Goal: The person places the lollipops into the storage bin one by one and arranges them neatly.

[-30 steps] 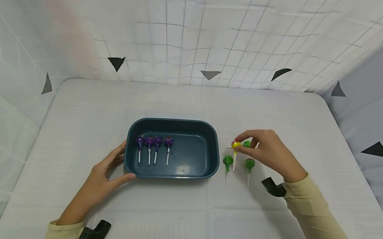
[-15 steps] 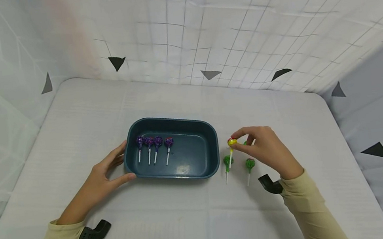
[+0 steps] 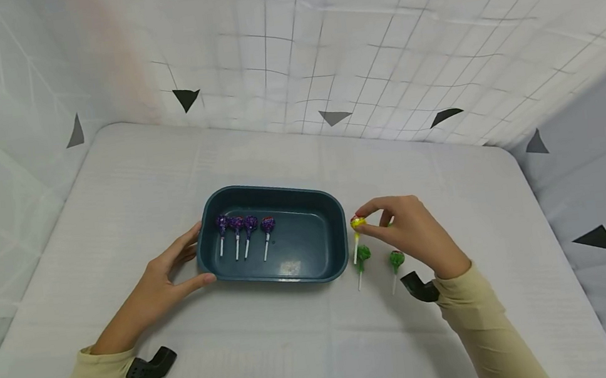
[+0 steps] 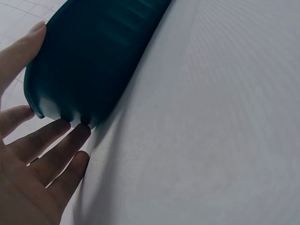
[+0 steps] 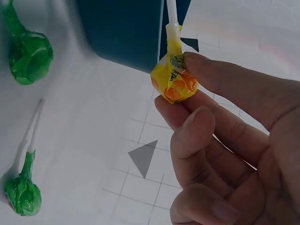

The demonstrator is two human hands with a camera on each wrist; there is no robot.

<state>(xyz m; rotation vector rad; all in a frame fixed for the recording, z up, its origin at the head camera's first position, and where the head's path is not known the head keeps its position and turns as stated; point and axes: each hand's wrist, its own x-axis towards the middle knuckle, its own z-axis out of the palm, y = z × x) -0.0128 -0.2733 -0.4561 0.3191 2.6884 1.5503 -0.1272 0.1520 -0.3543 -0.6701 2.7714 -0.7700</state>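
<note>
The left hand is resting with fingers spread against the left end of a dark blue, round-cornered plastic tray. The right hand is pinching the head of a yellow-wrapped lollipop with a white stick, holding it just outside the tray's right rim. Four purple-wrapped lollipops are lying in the tray's left half; bare floor is showing on the right. Two green-wrapped lollipops are lying below the right hand. White tablecloth is stretching between the tray's near rim and the sleeves.
</note>
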